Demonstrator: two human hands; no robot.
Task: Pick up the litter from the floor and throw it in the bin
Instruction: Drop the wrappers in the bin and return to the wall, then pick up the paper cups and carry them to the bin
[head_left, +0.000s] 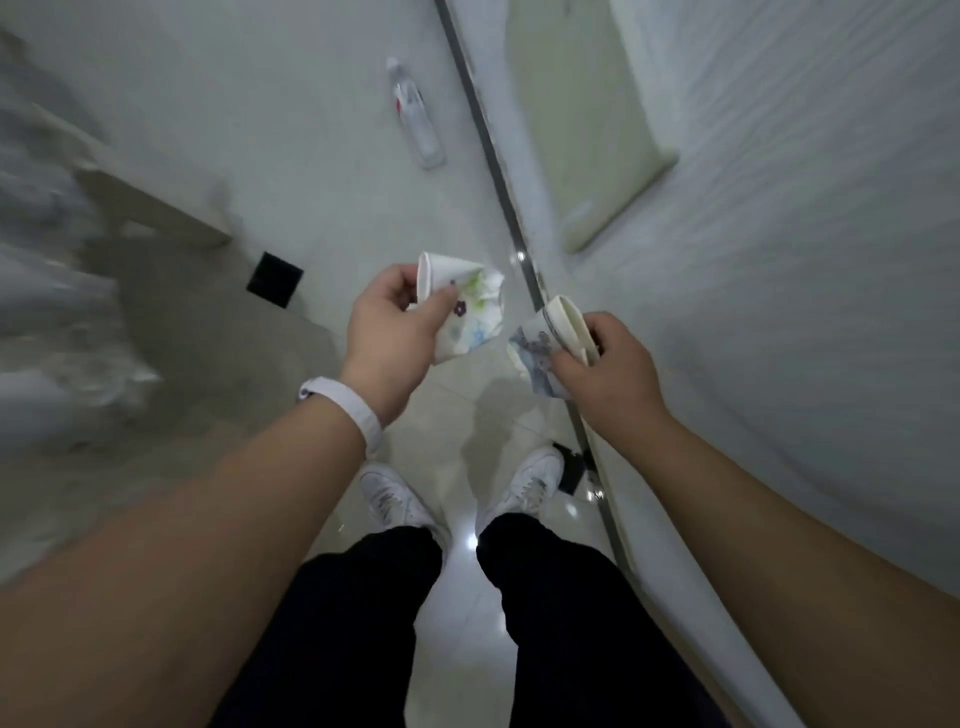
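Observation:
My left hand (392, 332) grips a crumpled white paper cup (467, 306) printed with flowers, held in front of me at waist height. A second crushed paper cup (543, 340) with a blue-grey print is pinched in my right hand (602, 371). Farther ahead on the pale tiled floor lies a clear plastic bottle (415, 117) with a red-and-white label, on its side. No bin shows in this view.
A dark metal floor rail (498, 171) runs diagonally from the top centre down past my right shoe. A white wall fills the right side. On the left stand a blurred beige furniture edge (156, 208) and a small black square block (274, 279).

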